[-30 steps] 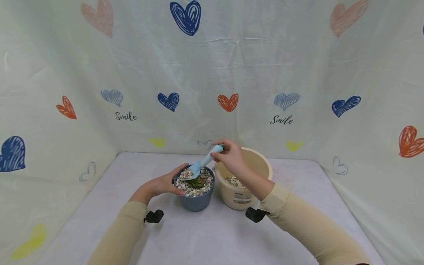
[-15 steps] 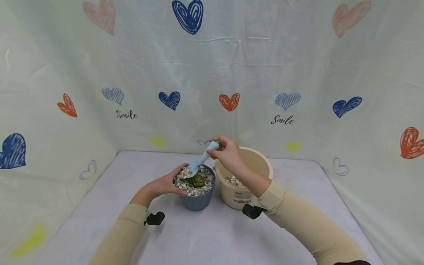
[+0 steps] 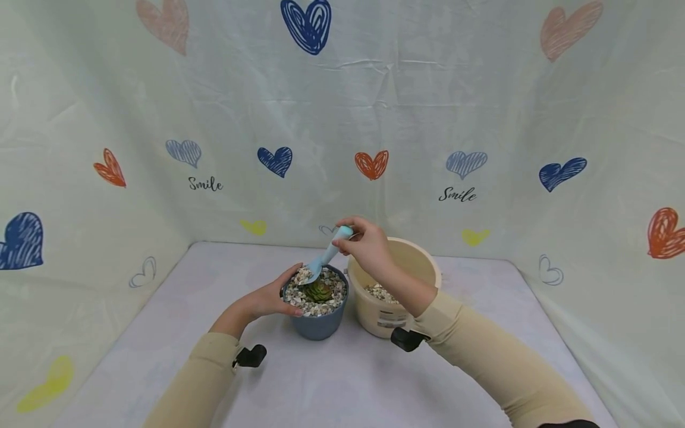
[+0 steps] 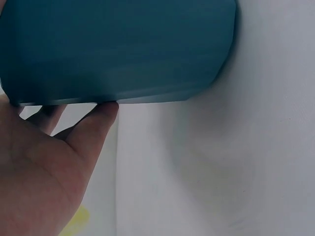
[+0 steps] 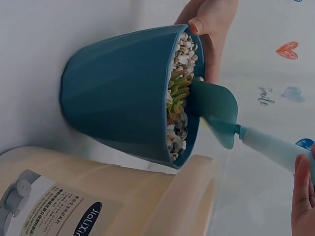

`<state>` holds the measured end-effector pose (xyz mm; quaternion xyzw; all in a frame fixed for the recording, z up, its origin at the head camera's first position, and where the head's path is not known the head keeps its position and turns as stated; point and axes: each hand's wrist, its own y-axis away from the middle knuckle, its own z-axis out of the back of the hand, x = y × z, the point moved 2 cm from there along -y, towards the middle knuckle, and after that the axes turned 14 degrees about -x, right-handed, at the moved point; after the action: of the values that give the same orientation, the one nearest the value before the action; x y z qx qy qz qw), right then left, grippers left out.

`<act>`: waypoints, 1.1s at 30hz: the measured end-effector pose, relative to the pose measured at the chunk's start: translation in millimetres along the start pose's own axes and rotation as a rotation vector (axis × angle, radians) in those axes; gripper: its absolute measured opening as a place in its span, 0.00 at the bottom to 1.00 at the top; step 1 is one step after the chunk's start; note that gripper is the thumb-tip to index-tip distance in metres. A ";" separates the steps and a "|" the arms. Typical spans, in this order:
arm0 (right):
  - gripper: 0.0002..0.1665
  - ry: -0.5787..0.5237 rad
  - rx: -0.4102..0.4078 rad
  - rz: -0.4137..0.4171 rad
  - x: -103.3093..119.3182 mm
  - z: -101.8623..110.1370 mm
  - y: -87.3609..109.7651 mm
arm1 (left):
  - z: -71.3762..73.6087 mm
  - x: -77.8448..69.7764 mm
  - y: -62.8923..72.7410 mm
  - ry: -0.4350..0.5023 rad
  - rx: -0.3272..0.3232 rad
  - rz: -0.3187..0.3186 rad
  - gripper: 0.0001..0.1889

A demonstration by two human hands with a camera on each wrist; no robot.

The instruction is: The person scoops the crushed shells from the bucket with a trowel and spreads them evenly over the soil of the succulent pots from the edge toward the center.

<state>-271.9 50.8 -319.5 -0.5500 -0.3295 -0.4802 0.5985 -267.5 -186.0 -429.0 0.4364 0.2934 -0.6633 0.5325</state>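
Note:
A blue plant pot [image 3: 318,329] stands on the table, filled with pale pebbles around a small green succulent [image 5: 178,93]. My left hand [image 3: 261,300] grips the pot's left side, thumb at the near rim; in the left wrist view its fingers [image 4: 96,125] lie against the pot wall. My right hand [image 3: 370,246] pinches the light blue handle of a small trowel [image 5: 269,147] near its top end. The trowel slants down to the left, its blade [image 5: 214,108] over the pebbles at the pot's far left, beside the succulent. Pebbles lie at the blade's left edge.
Close to the pot's right side stands a cream bucket [image 3: 369,312] with a printed label [image 5: 59,211] and pebbles [image 3: 381,293] at its bottom. My right forearm passes over its near rim. Behind the table [image 3: 321,386] hangs a white curtain [image 3: 332,101] with hearts.
My right hand has shifted slightly left and up with the trowel, and its blade has turned a little over the pot. My left hand keeps its grip on the pot.

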 end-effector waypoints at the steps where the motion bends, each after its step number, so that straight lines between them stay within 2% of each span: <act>1: 0.19 0.000 0.003 0.002 0.4 0.2 0.2 | -0.4 -0.4 0.5 -0.001 -0.002 -0.001 0.62; 10: 0.19 0.063 0.020 0.057 3.1 0.8 1.7 | -2.3 -0.5 4.1 0.003 -0.034 0.026 0.62; 17: 0.19 0.103 0.006 0.056 4.4 3.7 0.3 | -5.0 -3.4 7.0 0.001 -0.049 0.029 0.61; 33: 0.20 0.125 0.012 0.095 8.0 13.8 -1.5 | -6.0 -1.9 7.2 -0.045 -0.074 0.030 0.62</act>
<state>-268.9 62.6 -309.3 -0.5305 -0.2678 -0.4826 0.6434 -258.9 -181.8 -429.5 0.4057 0.2993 -0.6536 0.5645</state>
